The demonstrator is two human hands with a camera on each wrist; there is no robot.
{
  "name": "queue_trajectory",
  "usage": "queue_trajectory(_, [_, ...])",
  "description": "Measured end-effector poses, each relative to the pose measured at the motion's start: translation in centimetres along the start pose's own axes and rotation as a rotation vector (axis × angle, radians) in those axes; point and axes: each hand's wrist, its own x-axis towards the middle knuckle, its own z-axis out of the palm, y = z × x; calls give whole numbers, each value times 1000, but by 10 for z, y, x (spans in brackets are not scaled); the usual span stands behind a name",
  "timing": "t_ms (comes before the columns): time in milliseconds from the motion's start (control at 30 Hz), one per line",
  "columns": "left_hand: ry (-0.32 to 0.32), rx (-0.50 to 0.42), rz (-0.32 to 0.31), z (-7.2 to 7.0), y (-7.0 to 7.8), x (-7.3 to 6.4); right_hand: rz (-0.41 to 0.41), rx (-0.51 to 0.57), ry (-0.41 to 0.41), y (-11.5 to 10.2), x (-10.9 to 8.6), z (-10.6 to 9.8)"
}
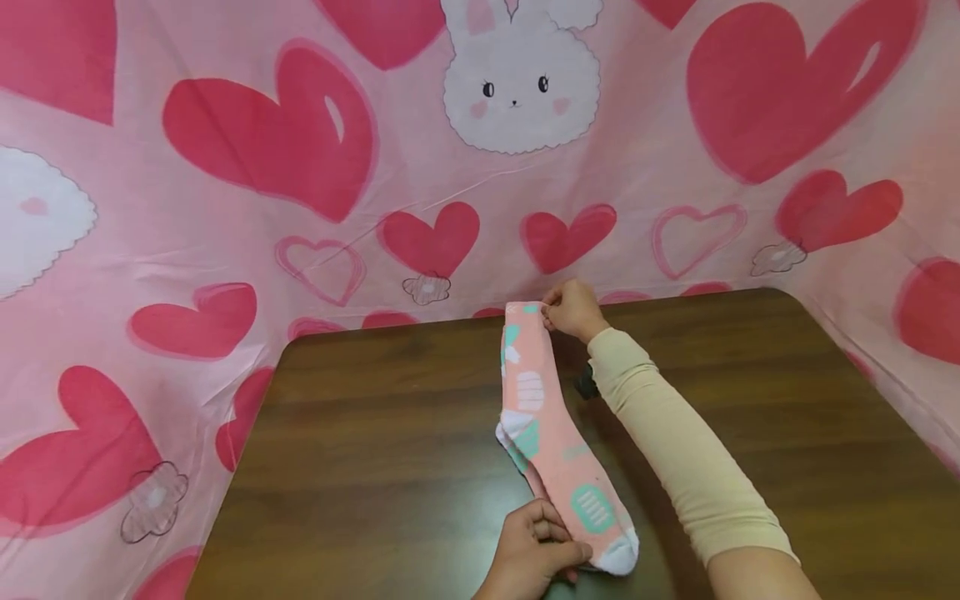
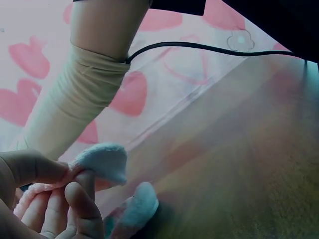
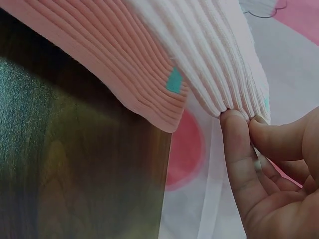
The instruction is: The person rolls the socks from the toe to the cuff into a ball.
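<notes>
Two pink socks with white heels and toes and mint patches lie lengthwise, one over the other. My left hand [image 1: 528,550] pinches the upper sock [image 1: 555,417] near its white toe, which the left wrist view shows raised. At the far end, my right hand [image 1: 573,310] pinches the edge of that sock's ribbed cuff [image 3: 214,59] between thumb and fingers. Beneath it, apart from the raised cuff, the lower sock's cuff [image 3: 144,84] reaches the table's edge. The lower sock's toe [image 2: 139,206] shows beyond the left fingers. In the head view, most of the lower sock is hidden.
A dark brown wooden table [image 1: 360,450] with rounded far corners carries the socks. Pink cloth [image 1: 420,167] with hearts and rabbits hangs behind and beside it. A small black object [image 1: 587,383] shows beside the right sleeve [image 1: 682,442]. A black cable [image 2: 199,46] crosses the left wrist view.
</notes>
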Motion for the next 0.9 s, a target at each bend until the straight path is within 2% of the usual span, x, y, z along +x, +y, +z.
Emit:
queue_trajectory(300, [7, -18, 15, -4, 1, -2, 18, 50, -3, 3, 0, 4])
queue_trajectory(567, [13, -16, -20, -2, -4, -3, 27, 17, -40, 14, -1, 16])
queue_trajectory(900, [27, -56, -47, -8, -9, 0, 10, -53, -5, 26, 1, 29])
